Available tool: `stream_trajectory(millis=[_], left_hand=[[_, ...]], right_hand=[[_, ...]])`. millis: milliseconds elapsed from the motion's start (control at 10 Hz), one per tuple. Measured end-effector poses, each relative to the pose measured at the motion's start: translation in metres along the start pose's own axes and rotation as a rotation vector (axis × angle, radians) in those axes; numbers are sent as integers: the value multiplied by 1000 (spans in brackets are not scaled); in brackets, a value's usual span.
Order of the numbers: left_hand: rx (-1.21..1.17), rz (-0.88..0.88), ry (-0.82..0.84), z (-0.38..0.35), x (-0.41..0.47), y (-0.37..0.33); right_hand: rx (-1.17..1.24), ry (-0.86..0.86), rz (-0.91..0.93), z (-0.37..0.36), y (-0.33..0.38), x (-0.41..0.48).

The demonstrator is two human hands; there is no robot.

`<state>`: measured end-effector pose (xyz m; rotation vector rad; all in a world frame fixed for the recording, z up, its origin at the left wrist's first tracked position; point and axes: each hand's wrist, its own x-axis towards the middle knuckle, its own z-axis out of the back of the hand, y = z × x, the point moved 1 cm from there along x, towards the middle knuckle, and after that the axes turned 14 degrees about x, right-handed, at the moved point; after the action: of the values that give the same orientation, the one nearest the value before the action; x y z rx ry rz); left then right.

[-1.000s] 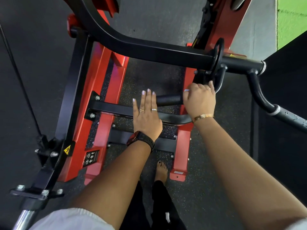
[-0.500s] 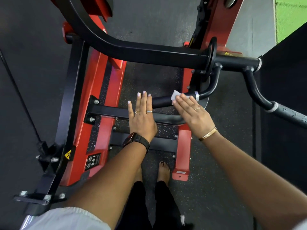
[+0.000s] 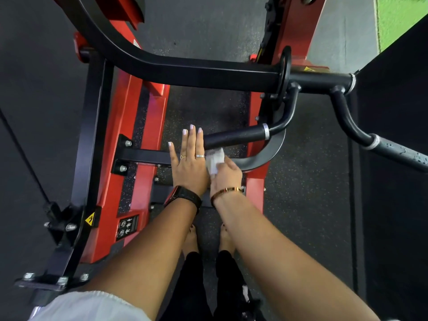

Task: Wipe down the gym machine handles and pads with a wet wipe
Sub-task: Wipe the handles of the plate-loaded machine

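Right hand (image 3: 225, 174) slid wipe (image 3: 215, 159) to handle (image 3: 234, 136) end.

dark speckled rubber floor (image 3: 208, 107), green turf (image 3: 398, 17)

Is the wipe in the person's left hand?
No, the right hand pinches the wet wipe, while the left hand is flat with straight fingers.

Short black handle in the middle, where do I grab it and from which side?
Wrap the short black handle from above, between its free end and the silver collar: that stretch is straight and nearly level; past the collar it curves.
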<state>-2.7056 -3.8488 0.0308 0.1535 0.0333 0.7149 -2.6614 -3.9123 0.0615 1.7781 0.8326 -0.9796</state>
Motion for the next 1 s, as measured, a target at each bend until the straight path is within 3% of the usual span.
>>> stream_trajectory(millis=[100, 200, 400, 600, 700, 800, 900, 1000], left_hand=[[10, -37, 17, -2, -5, 1], [40, -85, 38, 0, -8, -5], [44, -17, 45, 2, -8, -19], [37, -17, -11, 4, -6, -19], [79, -51, -44, 4, -7, -17], [81, -42, -40, 2, -5, -17], [103, -50, -9, -1, -6, -20], [90, -57, -8, -2, -7, -20]], right_hand=[[143, 64, -112, -19, 23, -8], [118, 125, -32, -7, 42, 3], [262, -101, 378, 3, 77, -8], [-510, -94, 962, -4, 66, -24], [-1316, 71, 1258, 0, 66, 10], [-1584, 132, 1312, -9, 59, 14], [-1799, 333, 1282, -32, 49, 1], [-1946, 244, 1243, -46, 69, 1]])
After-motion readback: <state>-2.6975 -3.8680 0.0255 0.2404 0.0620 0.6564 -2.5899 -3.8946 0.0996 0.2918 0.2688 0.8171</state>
